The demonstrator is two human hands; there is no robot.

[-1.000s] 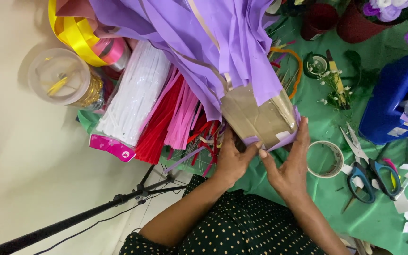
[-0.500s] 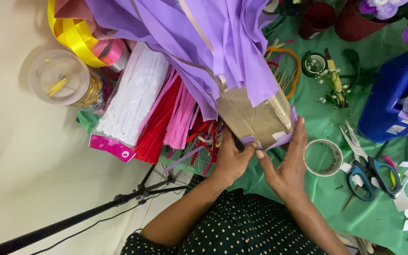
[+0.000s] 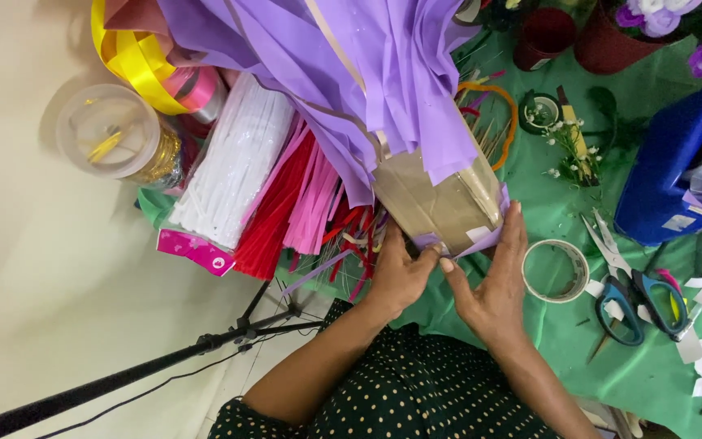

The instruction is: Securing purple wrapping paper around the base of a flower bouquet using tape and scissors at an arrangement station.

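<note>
Hands, left (image 3: 397, 276) and right (image 3: 493, 284), grip the taped tan base of a crinkly purple-wrapped bouquet (image 3: 440, 203).

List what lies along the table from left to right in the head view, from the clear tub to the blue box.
Clear plastic tub → white stick bundle → red and pink strips → left hand → right hand, both on the taped bouquet base → tape roll → scissors → blue box.
</note>
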